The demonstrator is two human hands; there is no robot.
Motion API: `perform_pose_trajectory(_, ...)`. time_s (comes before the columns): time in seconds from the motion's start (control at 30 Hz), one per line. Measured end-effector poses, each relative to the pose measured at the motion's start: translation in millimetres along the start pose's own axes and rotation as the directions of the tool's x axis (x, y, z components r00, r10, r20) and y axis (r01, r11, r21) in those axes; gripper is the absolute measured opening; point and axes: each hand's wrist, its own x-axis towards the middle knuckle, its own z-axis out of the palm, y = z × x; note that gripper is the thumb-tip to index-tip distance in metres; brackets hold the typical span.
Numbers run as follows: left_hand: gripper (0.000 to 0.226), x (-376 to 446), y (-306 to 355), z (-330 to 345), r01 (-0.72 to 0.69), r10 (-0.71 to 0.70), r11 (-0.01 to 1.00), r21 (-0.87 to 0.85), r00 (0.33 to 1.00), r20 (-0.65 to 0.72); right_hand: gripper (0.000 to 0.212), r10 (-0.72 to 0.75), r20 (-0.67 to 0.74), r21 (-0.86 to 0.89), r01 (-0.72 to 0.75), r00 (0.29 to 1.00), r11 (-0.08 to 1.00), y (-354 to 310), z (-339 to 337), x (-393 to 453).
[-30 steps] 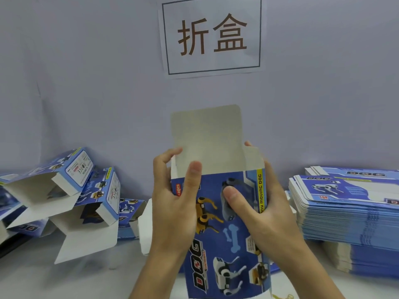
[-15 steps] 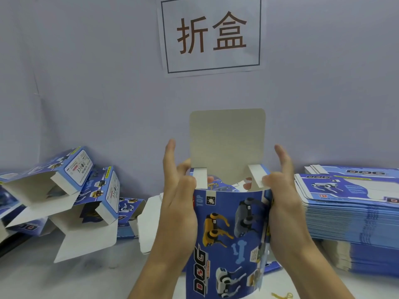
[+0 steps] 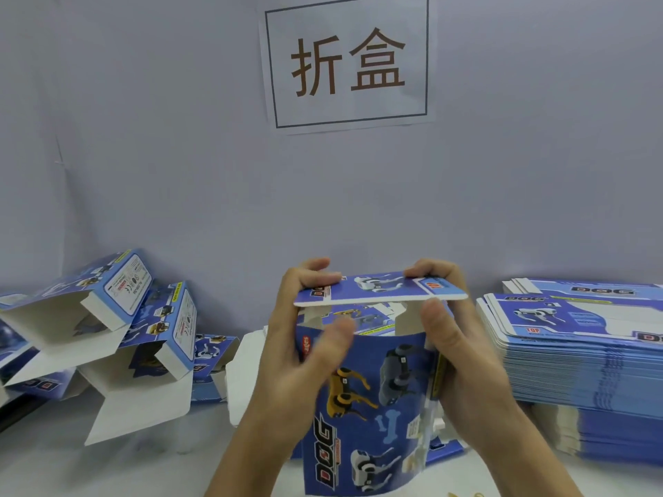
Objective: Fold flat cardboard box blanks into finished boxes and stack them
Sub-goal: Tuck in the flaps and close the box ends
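Right up close at lower centre, both hands are on the box [image 3: 362, 396], an upright blue carton printed with robot dogs and the word DOG, standing on the white table [image 3: 53, 464]. The left hand [image 3: 297, 353] wraps the box's left side, thumb lying blurred across the front panel near the top, fingers curled up and over the left end of the lid [image 3: 380, 290]. The right hand [image 3: 455, 356] grips the right side the same way, thumb pressed on the front upper right corner, fingers hooked over the lid's right end. That lid is bent forward and lies nearly flat above the opening, a gap showing under it, with two white side flaps [image 3: 409, 319] standing just below. A little yellow something peeks in at the bottom edge, too small to tell. Moving out, at the right of the frame sits a tall stack of flat blanks [image 3: 574, 360], well clear of the hands. On the left, a loose heap of folded boxes [image 3: 136, 317] leans at angles, their open ends and white flaps facing this way. Beyond all that, a pale grey wall [image 3: 143, 138], and at upper centre a paper sign [image 3: 346, 61] with two brown Chinese characters inside a thin frame.
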Motion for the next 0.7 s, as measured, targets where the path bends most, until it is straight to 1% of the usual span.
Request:
perform_pose_trajectory(0.03, 0.056, 0.2, -0.5, -2.0, -0.030, 0.028, 0.996, 0.080, 0.999, 0.026, 0.066, -0.002, 0.001, 0.008, 0.002, 1.000, 1.000, 2.8, -3.2, -6.4)
perform_pose_trajectory(0.07, 0.058, 1.2, -0.2, -2.9, -0.046, 0.043, 0.990, 0.134, 0.999, 0.030, 0.064, -0.007, -0.014, -0.014, 0.006, 1.000, 1.000, 3.9, -5.2, -7.0)
perform_pose_trajectory(0.13, 0.060, 3.8, 1.9, -1.4, -0.080, 0.077, 0.980, 0.180, 0.997, 0.027, 0.063, -0.039, -0.022, -0.078, 0.037, 0.999, 0.996, 3.2, -5.6, -5.7)
perform_pose_trajectory(0.17, 0.056, 4.7, 2.7, -0.1, -0.109, 0.105, 0.976, 0.187, 0.994, 0.030, 0.058, -0.068, -0.022, -0.129, 0.065, 0.997, 0.990, 3.0, -5.2, -5.1)
perform_pose_trajectory(0.23, 0.039, 5.9, 3.0, 3.2, -0.139, 0.135, 0.976, 0.166, 0.990, 0.037, 0.044, -0.112, -0.040, -0.210, 0.101, 0.993, 0.972, 5.2, -5.7, -4.8)
perform_pose_trajectory(0.27, 0.031, 5.9, 1.8, 3.7, -0.141, 0.138, 0.979, 0.148, 0.990, 0.029, 0.042, -0.116, -0.056, -0.227, 0.101, 0.992, 0.969, 5.6, -5.5, -5.0)
perform_pose_trajectory(0.33, 0.026, 6.4, -0.7, 2.9, -0.175, 0.178, 0.969, 0.176, 0.984, -0.005, 0.046, -0.110, -0.069, -0.222, 0.092, 0.992, 0.971, 6.5, -5.7, -5.5)
perform_pose_trajectory(0.4, 0.033, 6.1, -1.1, 2.6, -0.171, 0.179, 0.965, 0.200, 0.984, -0.022, 0.052, -0.094, -0.052, -0.135, 0.086, 0.994, 0.987, 5.8, -4.5, -7.1)
perform_pose_trajectory(0.47, 0.050, 5.8, -0.8, 2.2, -0.138, 0.151, 0.971, 0.196, 0.987, -0.056, 0.058, -0.048, -0.037, -0.012, 0.047, 0.998, 0.999, 6.7, -4.4, -8.0)
perform_pose_trajectory(0.53, 0.060, 5.8, -1.2, 2.4, -0.149, 0.171, 0.963, 0.224, 0.982, -0.083, 0.058, -0.031, -0.037, 0.020, 0.032, 0.999, 0.999, 5.8, -3.0, -7.7)
perform_pose_trajectory(0.6, 0.061, 5.1, -2.3, 3.1, -0.166, 0.194, 0.959, 0.231, 0.976, -0.103, 0.053, -0.023, -0.049, 0.007, 0.023, 0.999, 1.000, 5.7, -1.7, -6.0)
perform_pose_trajectory(0.7, 0.068, 3.4, -4.7, 3.1, -0.158, 0.192, 0.957, 0.245, 0.973, -0.125, 0.029, -0.031, -0.054, -0.013, 0.030, 0.998, 0.999, 8.3, -1.9, -5.6)
